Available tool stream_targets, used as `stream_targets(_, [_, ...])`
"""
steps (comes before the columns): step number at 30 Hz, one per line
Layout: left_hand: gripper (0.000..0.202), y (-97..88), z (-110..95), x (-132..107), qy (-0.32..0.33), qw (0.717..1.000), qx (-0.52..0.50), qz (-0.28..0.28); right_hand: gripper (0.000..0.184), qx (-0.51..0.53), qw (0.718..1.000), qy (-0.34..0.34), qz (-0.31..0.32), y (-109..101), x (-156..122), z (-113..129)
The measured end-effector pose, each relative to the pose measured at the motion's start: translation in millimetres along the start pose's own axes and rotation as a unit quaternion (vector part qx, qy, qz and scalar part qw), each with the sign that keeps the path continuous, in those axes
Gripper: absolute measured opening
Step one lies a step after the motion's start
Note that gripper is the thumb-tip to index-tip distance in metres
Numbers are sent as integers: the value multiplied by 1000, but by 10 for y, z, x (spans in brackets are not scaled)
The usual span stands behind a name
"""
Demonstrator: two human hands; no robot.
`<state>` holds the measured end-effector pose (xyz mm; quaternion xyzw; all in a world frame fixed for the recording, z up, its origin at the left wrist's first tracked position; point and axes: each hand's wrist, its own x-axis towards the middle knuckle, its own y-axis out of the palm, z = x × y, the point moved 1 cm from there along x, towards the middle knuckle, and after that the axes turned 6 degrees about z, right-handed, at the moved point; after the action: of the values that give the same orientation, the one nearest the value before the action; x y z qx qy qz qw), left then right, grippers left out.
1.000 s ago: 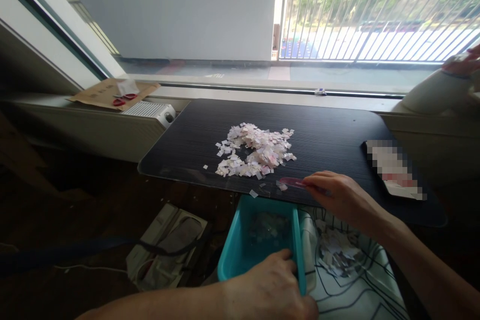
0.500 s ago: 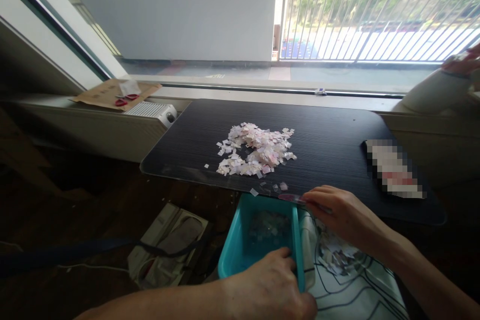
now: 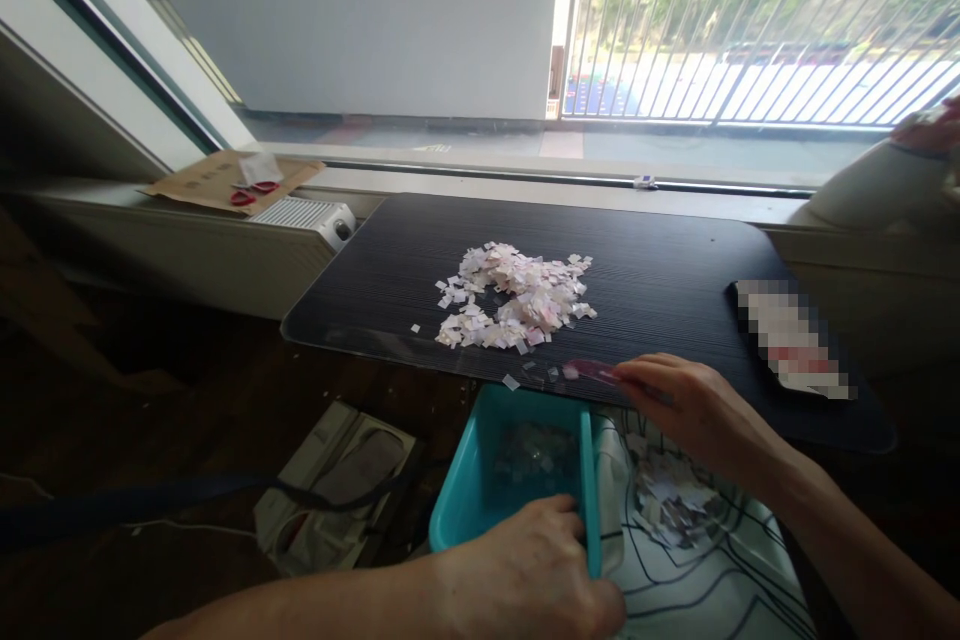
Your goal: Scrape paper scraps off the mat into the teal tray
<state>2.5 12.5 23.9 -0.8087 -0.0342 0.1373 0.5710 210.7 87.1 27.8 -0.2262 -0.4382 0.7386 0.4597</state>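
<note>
My left hand (image 3: 536, 570) clasped the teal bin (image 3: 517, 465) below the table (image 3: 675, 280) edge; my right hand (image 3: 686, 405) pinched a pink strip (image 3: 592, 370) beside loose paper scraps (image 3: 517, 295). A hasty sweep risked scattering scraps past the bin.

No text, label or number can be read; the item (image 3: 793, 337) on the table's right side is blurred beyond reading

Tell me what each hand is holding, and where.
Right hand holds a thin pink tool by its near end; left hand grips the teal bin at its near rim.
</note>
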Motion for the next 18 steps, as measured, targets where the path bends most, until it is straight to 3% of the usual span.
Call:
stream_targets(7, [26,15,-9,15,-9,1000,26,-8,19,6,999,10,32,-18,-50,-15])
stream_targets(13, [25,-5,-6,39,-2,1000,15,-11,18,16,999,41,3,-14,-30,-41])
stream_targets(18, [25,14,-4,40,-5,1000,22,-13,17,15,999,33,27,11,-9,10])
